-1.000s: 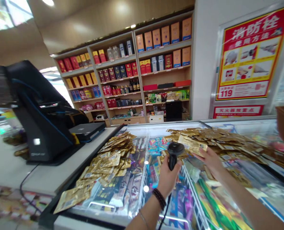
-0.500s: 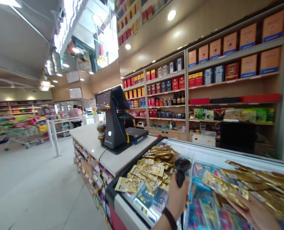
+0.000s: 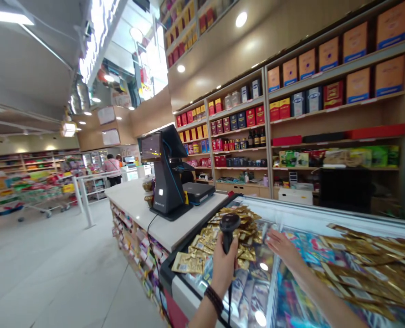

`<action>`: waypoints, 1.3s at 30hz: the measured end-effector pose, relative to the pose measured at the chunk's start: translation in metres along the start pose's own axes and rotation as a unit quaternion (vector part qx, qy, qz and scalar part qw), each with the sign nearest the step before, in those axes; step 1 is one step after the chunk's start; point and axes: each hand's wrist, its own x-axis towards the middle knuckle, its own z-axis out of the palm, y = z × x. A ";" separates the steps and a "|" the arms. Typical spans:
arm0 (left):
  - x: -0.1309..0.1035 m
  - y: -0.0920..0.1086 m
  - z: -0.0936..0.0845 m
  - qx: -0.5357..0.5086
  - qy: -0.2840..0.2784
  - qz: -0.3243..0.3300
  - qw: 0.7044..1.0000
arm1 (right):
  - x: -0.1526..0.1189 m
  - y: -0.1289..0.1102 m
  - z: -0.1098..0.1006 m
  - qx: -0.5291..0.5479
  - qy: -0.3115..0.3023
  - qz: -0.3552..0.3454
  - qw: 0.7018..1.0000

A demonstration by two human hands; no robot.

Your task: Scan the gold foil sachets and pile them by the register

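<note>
Left hand (image 3: 223, 262) is curled round the handle of a scanner (image 3: 230, 223), holding it head up over the counter end of the freezer (image 3: 185, 298). Right hand (image 3: 282, 248) reaches across the freezer's middle toward that same end, fingers stretched out and nearly together, no packet showing in it; I can't make out its thumb.

Gold packets (image 3: 202, 246) are heaped on the freezer's counter end, around and behind the scanner, and a second heap (image 3: 366, 273) spreads over the freezer's other end, beyond the right forearm. I'd judge each packet light, floppy and slick, quick to slide off its neighbours, so best pinched by a flat edge, singly. The scanner looks hard and light enough for one hand, and the handle is the place to hold it.

Its cord (image 3: 230, 296) drops past the wrist toward the freezer's near edge and could snag. That left forearm also bars part of the near heap. Just past the freezer's end are the counter (image 3: 188, 228) and till (image 3: 168, 191); behind the freezer rise shelves (image 3: 267, 132) of boxes (image 3: 328, 53). Well beyond the till stands a person (image 3: 111, 165) in pink.
</note>
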 end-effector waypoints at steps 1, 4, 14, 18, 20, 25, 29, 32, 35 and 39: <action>-0.001 -0.003 0.003 0.001 0.001 0.000 1.000 | -0.004 0.005 -0.018 -0.020 0.025 -0.001 0.999; -0.005 -0.009 0.020 -0.006 0.004 -0.001 1.000 | -0.023 0.004 -0.088 -0.109 0.111 -0.016 0.988; -0.021 -0.002 0.128 -0.055 -0.133 -0.016 0.989 | -0.084 -0.059 -0.275 -0.323 0.240 -0.048 0.914; -0.031 -0.017 0.173 -0.063 -0.154 -0.017 0.986 | -0.088 -0.053 -0.270 -0.429 0.141 -0.082 0.888; -0.036 -0.026 0.189 -0.066 -0.167 -0.029 0.983 | -0.087 -0.048 -0.257 -0.476 0.058 -0.091 0.873; -0.047 -0.053 0.204 -0.063 -0.194 -0.061 0.977 | -0.087 -0.045 -0.231 -0.508 -0.024 -0.054 0.859; -0.055 -0.077 0.200 -0.065 -0.206 -0.077 0.973 | -0.092 -0.049 -0.232 -0.473 -0.020 -0.042 0.880; -0.060 -0.088 0.196 -0.069 -0.206 -0.082 0.973 | -0.096 -0.046 -0.243 -0.450 -0.014 -0.013 0.893; -0.063 -0.091 0.194 -0.074 -0.215 -0.084 0.970 | -0.096 -0.042 -0.254 -0.459 -0.010 0.014 0.888; -0.063 -0.089 0.194 -0.068 -0.212 -0.080 0.972 | -0.099 -0.046 -0.263 -0.495 0.030 0.020 0.868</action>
